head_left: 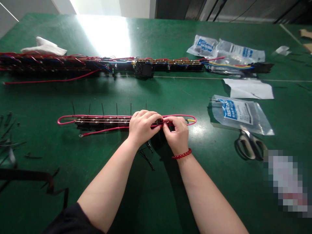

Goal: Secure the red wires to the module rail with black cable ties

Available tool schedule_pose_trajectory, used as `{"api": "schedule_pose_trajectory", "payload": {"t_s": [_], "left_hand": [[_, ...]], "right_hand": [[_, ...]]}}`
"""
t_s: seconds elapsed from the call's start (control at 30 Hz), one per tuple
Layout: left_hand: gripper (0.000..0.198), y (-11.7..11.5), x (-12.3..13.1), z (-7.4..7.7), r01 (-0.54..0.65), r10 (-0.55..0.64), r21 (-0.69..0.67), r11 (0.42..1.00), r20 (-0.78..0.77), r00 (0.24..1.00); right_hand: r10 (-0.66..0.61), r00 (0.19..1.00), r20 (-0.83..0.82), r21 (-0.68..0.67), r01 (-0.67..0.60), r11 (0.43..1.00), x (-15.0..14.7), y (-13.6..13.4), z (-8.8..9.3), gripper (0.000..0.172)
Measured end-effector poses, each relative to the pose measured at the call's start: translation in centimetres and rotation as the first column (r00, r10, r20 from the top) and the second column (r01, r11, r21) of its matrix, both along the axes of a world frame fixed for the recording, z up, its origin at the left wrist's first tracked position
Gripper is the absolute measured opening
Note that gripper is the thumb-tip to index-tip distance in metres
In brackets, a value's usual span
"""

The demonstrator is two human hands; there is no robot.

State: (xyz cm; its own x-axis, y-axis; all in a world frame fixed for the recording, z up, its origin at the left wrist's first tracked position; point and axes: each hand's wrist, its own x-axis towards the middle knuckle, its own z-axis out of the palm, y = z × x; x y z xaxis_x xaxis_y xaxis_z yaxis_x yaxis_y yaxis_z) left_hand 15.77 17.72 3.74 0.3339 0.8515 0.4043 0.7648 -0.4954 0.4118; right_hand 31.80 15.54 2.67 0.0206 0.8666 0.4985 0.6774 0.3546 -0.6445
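Note:
A long black strip assembly [97,122] with metal contacts lies across the table, with a looped red cable [65,117] along it. Thin black cable ties [116,109] stick up along its far edge. My left hand [145,126] lies over the right half of the strip, its fingers curled round the strip and the cable. Close beside it, my right hand [175,130] pinches at the strip with thumb and forefinger; what sits between those fingertips is too small and hidden to name. A ring-ended red lead [104,130] runs along the near side.
A longer wired assembly [143,66] stretches across the back. To the right are labelled plastic bags [240,112], a white paper [248,88] and scissors [250,146]. Loose black ties [146,157] lie below my hands. A black strap [26,175] lies left; a white cloth [45,47] sits behind.

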Motion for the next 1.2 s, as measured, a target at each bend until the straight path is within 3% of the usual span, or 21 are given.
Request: {"api": "schedule_pose_trajectory", "payload": {"t_s": [0.23,1.2], "left_hand": [[0.028,-0.02,0.01,0.05,-0.01,0.01,-0.026,1.0,0.002,1.0],[0.024,-0.1,0.14,0.0,0.001,-0.001,-0.026,1.0,-0.02,1.0]], "right_hand": [[-0.014,1.0,0.003,0.004,0.014,1.0,0.02,-0.04,-0.04,0.011],[-0.048,0.999,0.007,-0.033,0.048,0.998,0.05,-0.1,0.03,0.012]]}}
